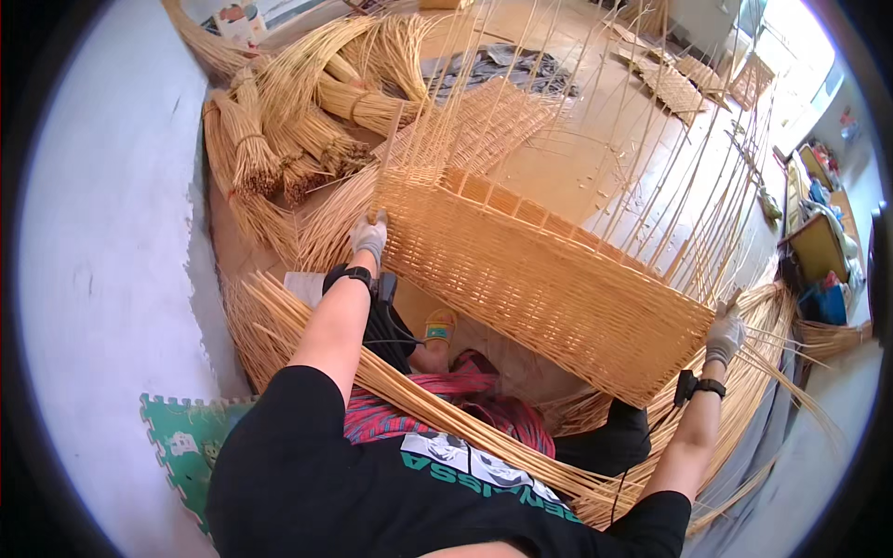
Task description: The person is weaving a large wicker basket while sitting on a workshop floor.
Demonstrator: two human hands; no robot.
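Note:
My left hand [368, 235], in a pale glove, is wrapped round the upper left end of a long rectangular woven basket [530, 284], beside an upright stick. At the basket's other end, my right hand [724, 335], also gloved, grips the top corner. The basket is held up tilted over my legs, with long unwoven stakes [698, 177] rising behind it. A sheaf of long pale canes [409, 381] lies across my lap over a red striped cloth [400, 418]; more loose canes spread beside my right arm.
Bundles of canes [260, 149] lie along the left wall [112, 232]. A flat woven panel [502, 121] and a dark crumpled sheet [493, 70] lie on the floor ahead, more panels [660, 84] farther right. Cluttered furniture [819, 251] stands at the right. A green foam mat [177, 456] is lower left.

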